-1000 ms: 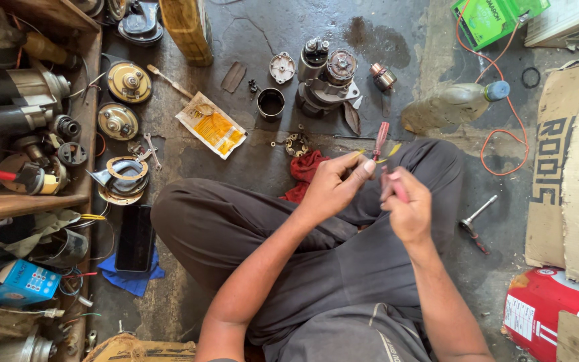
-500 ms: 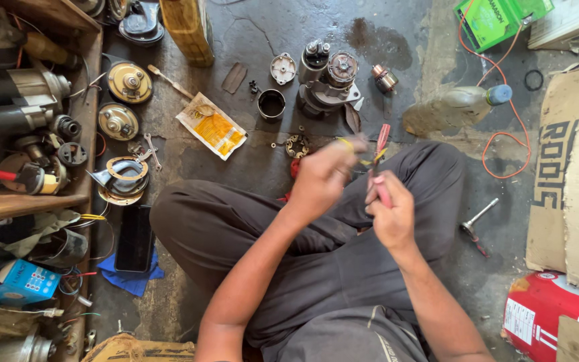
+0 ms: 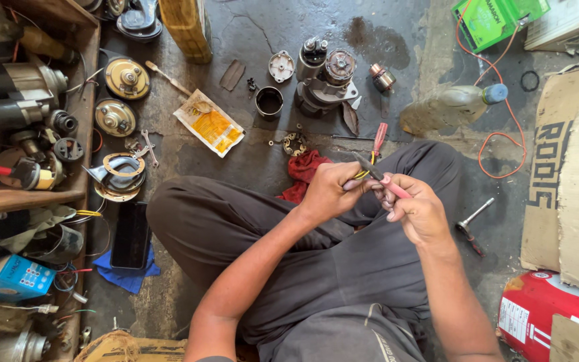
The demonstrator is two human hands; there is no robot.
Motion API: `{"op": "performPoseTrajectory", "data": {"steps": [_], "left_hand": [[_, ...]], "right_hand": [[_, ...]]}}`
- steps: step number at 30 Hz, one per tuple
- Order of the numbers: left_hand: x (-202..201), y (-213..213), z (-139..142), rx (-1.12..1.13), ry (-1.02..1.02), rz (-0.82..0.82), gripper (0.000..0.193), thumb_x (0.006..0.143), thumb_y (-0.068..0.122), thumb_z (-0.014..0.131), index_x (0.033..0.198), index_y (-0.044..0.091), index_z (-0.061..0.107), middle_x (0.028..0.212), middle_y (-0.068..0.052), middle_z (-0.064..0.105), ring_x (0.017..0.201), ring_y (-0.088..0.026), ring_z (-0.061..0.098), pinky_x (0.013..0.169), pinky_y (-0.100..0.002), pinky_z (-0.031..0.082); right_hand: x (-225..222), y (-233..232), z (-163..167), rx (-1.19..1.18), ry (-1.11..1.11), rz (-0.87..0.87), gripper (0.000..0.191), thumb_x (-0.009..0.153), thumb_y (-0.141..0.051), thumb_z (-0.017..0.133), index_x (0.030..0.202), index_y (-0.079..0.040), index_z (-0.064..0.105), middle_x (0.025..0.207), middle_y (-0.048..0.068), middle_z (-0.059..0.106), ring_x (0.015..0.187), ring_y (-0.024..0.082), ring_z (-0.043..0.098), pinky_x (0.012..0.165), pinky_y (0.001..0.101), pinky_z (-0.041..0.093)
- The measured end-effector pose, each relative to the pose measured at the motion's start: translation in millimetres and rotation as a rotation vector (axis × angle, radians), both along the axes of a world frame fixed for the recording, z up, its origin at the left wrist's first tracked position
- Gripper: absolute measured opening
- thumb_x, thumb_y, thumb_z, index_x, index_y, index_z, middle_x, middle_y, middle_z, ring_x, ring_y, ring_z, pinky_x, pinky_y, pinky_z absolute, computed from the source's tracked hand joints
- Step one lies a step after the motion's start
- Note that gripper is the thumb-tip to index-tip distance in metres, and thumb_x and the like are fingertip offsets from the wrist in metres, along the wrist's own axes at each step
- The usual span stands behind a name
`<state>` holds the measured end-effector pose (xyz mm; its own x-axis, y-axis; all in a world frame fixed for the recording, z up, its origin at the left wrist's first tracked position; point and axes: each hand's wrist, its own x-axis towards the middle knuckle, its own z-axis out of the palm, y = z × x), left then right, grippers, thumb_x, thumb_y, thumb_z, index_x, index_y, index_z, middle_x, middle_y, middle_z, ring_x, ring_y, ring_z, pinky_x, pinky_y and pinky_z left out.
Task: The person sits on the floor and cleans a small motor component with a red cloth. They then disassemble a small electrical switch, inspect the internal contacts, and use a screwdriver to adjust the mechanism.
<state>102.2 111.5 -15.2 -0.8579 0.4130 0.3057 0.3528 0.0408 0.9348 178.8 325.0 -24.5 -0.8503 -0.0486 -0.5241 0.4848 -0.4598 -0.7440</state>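
The right hand (image 3: 418, 213) grips pink-handled pliers (image 3: 378, 175) whose nose meets a short yellow wire (image 3: 362, 174) pinched in the left hand (image 3: 330, 189), both raised over the lap. A hard squeeze could sever the wire or nip a fingertip (they sit very close); a dropped piece could vanish among the motor parts (image 3: 323, 80) on the floor (image 3: 397, 40).
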Motion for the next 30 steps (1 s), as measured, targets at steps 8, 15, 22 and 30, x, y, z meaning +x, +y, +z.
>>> {"op": "performPoseTrajectory", "data": {"steps": [8, 15, 22, 30], "left_hand": [[9.8, 11.1, -17.1, 0.082, 0.029, 0.084, 0.039, 0.085, 0.008, 0.078, 0.067, 0.004, 0.044, 0.062, -0.010, 0.041, 0.051, -0.027, 0.043, 0.051, -0.040, 0.033], [4.4, 0.4, 5.2, 0.044, -0.092, 0.148, 0.025, 0.092, 0.013, 0.069, 0.082, 0.002, 0.049, 0.073, -0.013, 0.047, 0.065, -0.028, 0.047, 0.062, -0.038, 0.040], [-8.4, -4.7, 17.6, 0.056, -0.086, 0.024, 0.012, 0.107, 0.011, 0.049, 0.105, 0.001, 0.055, 0.094, -0.015, 0.058, 0.086, -0.034, 0.061, 0.076, -0.040, 0.049], [-6.5, -3.4, 13.7, -0.156, 0.044, -0.063, 0.014, 0.102, 0.011, 0.056, 0.112, 0.001, 0.057, 0.098, -0.018, 0.063, 0.091, -0.039, 0.064, 0.079, -0.046, 0.050]], "right_hand": [[3.3, -17.6, 11.8, -0.483, 0.014, -0.119, 0.063, 0.058, 0.007, 0.051, 0.120, 0.006, 0.059, 0.108, 0.013, 0.061, 0.088, 0.023, 0.058, 0.073, 0.0318, 0.048], [-3.3, -54.0, 12.1, -0.124, 0.112, -0.259, 0.074, 0.061, 0.006, 0.047, 0.135, -0.001, 0.055, 0.117, 0.012, 0.059, 0.106, 0.028, 0.060, 0.086, 0.0397, 0.050], [11.9, -40.1, 15.3, 0.348, 0.187, 0.090, 0.069, 0.061, 0.008, 0.050, 0.129, 0.006, 0.063, 0.129, 0.011, 0.064, 0.106, 0.019, 0.054, 0.084, 0.0290, 0.047], [8.7, -31.5, 8.7, 0.643, 0.398, 0.059, 0.047, 0.064, 0.009, 0.053, 0.111, 0.008, 0.057, 0.107, 0.010, 0.057, 0.093, 0.019, 0.055, 0.079, 0.0272, 0.046]]}}
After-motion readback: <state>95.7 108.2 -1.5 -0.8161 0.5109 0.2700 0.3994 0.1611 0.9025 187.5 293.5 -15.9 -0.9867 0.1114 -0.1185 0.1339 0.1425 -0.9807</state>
